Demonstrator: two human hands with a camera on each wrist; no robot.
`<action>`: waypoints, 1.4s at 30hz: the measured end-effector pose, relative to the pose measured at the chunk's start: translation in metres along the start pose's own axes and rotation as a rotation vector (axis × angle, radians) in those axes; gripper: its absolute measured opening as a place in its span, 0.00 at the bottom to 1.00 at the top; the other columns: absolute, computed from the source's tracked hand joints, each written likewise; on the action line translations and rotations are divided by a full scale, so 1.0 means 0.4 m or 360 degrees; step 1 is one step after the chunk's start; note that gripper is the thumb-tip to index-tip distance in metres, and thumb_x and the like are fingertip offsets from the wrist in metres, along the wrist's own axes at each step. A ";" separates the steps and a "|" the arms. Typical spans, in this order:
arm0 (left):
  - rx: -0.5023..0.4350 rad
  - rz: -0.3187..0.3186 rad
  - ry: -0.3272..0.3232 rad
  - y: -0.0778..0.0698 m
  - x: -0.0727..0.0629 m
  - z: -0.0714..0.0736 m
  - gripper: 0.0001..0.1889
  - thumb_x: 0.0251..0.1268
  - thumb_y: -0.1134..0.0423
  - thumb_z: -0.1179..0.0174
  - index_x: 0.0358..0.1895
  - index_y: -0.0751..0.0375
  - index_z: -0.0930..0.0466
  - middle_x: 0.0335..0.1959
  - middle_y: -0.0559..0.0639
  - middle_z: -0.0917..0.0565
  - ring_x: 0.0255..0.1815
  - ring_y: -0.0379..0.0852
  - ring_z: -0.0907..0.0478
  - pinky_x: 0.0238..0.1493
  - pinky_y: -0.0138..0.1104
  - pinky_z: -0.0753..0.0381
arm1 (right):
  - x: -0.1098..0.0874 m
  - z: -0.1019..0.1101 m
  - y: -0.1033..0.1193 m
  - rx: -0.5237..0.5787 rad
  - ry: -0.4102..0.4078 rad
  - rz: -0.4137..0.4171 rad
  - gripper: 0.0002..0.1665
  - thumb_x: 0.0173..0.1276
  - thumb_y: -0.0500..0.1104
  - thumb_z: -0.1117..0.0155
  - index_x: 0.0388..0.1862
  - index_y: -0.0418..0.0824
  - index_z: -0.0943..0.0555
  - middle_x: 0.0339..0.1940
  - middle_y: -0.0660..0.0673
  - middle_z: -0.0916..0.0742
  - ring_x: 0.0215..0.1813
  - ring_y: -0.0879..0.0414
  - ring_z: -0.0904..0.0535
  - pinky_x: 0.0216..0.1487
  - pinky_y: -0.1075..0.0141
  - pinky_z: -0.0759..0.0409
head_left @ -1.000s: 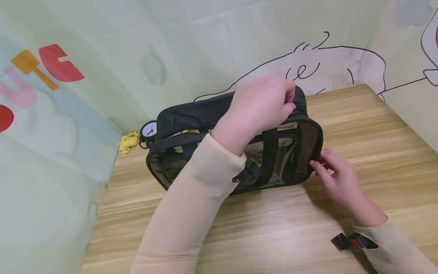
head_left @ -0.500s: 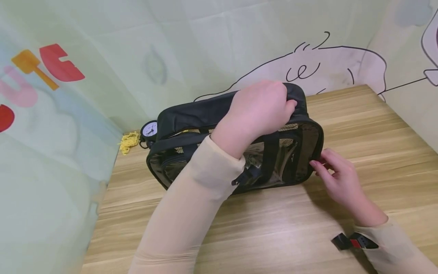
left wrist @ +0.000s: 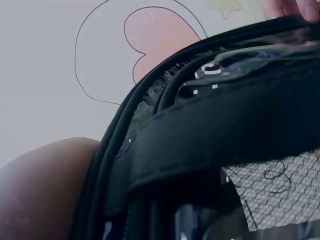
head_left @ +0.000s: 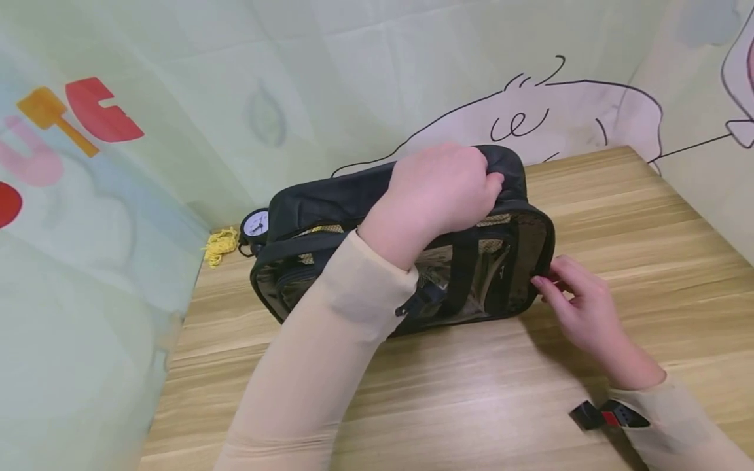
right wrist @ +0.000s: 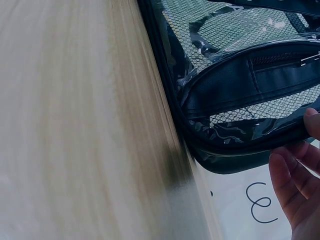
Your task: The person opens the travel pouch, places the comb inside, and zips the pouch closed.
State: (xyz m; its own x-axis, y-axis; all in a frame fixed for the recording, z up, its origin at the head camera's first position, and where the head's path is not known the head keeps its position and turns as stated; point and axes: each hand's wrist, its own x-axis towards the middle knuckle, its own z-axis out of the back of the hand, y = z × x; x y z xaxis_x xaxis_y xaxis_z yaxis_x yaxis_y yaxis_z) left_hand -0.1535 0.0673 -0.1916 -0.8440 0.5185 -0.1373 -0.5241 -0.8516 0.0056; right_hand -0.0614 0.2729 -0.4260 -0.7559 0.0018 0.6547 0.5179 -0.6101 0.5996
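1. The black travel bag with clear plastic windows (head_left: 436,271) stands upright on the light wood-grain table (head_left: 471,405), near the patterned backdrop (head_left: 330,85).
2. The left hand (head_left: 438,190) has its fingers curled at the bag's top, on the right half; they are hidden, so I cannot tell which part they grip.
3. The right hand (head_left: 580,307) pinches the black piped rim (head_left: 552,248) at the bag's right side, thumb in front, fingers behind — a narrow hold.
4. The bag looks light to middling in weight; its contents are hard to make out. The windows look thin, smooth and likely slippery, apt to buckle if pressed.
5. The rim seems the stiffest part and best for steadying; the flat black strap (head_left: 465,268) should suit lifting.
6. Just beside its left end stand a black-rimmed round dial (head_left: 256,224) and — next to that — a tangled yellow cord bundle (head_left: 220,246).
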 end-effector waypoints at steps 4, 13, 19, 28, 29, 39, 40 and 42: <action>-0.0015 0.0014 0.0080 0.006 -0.005 0.006 0.27 0.82 0.39 0.65 0.33 0.42 0.18 0.40 0.41 0.18 0.45 0.42 0.21 0.42 0.41 0.20 | 0.002 -0.002 0.004 0.0014 0.0007 -0.0005 0.16 0.58 0.19 0.30 0.41 0.36 0.15 0.33 0.50 0.15 0.38 0.75 0.23 0.32 0.80 0.23; -0.0128 0.0012 0.0244 0.022 0.014 0.008 0.23 0.83 0.42 0.65 0.51 0.40 0.17 0.60 0.42 0.19 0.58 0.44 0.21 0.58 0.46 0.21 | 0.006 -0.003 0.007 0.0033 0.0005 -0.0004 0.13 0.61 0.21 0.31 0.41 0.34 0.15 0.32 0.49 0.15 0.37 0.75 0.23 0.35 0.81 0.23; -0.0217 -0.0129 0.0336 0.039 0.042 0.005 0.22 0.85 0.49 0.64 0.64 0.47 0.20 0.62 0.45 0.20 0.58 0.42 0.23 0.64 0.40 0.26 | 0.005 -0.002 0.009 0.0017 -0.0015 -0.0009 0.15 0.59 0.20 0.31 0.40 0.34 0.15 0.31 0.50 0.16 0.37 0.76 0.23 0.32 0.80 0.23; -0.0219 -0.0109 0.0275 0.045 0.035 0.006 0.18 0.83 0.53 0.62 0.60 0.48 0.23 0.56 0.43 0.20 0.51 0.42 0.24 0.54 0.40 0.24 | 0.007 -0.004 0.007 0.0012 -0.0004 0.0020 0.14 0.60 0.21 0.30 0.41 0.34 0.14 0.32 0.49 0.15 0.38 0.76 0.23 0.36 0.82 0.24; -0.0215 -0.0091 0.0253 0.045 0.032 0.004 0.18 0.83 0.52 0.62 0.60 0.48 0.23 0.56 0.43 0.20 0.51 0.43 0.23 0.53 0.41 0.23 | 0.007 -0.005 0.007 0.0019 -0.0004 0.0022 0.14 0.60 0.21 0.30 0.40 0.34 0.14 0.32 0.49 0.15 0.38 0.76 0.23 0.36 0.82 0.24; -0.0114 0.0019 0.0119 0.038 0.019 0.008 0.22 0.85 0.46 0.65 0.41 0.46 0.20 0.40 0.46 0.21 0.42 0.44 0.19 0.43 0.40 0.20 | 0.004 -0.002 0.008 0.0043 -0.0016 0.0024 0.12 0.61 0.20 0.32 0.40 0.32 0.15 0.31 0.48 0.16 0.37 0.75 0.23 0.36 0.82 0.24; -0.0110 0.0037 0.0101 0.040 0.017 0.010 0.22 0.85 0.45 0.65 0.40 0.46 0.21 0.39 0.45 0.21 0.42 0.43 0.20 0.43 0.40 0.20 | 0.005 -0.002 0.009 0.0044 -0.0008 0.0018 0.12 0.61 0.20 0.32 0.40 0.32 0.15 0.31 0.48 0.16 0.37 0.75 0.23 0.36 0.82 0.24; -0.0114 0.0044 0.0060 0.046 0.013 0.011 0.22 0.85 0.45 0.64 0.38 0.47 0.22 0.37 0.45 0.22 0.42 0.43 0.20 0.44 0.39 0.21 | 0.005 -0.002 0.009 0.0050 -0.0006 0.0013 0.13 0.60 0.19 0.32 0.40 0.32 0.15 0.31 0.47 0.16 0.37 0.75 0.23 0.37 0.82 0.24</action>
State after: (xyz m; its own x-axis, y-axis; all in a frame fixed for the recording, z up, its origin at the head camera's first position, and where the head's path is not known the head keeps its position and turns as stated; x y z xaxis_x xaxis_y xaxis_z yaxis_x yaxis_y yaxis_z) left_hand -0.1678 0.0548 -0.1878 -0.8523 0.4927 -0.1753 -0.4901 -0.8695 -0.0609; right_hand -0.0614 0.2702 -0.4230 -0.7500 0.0000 0.6614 0.5364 -0.5851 0.6082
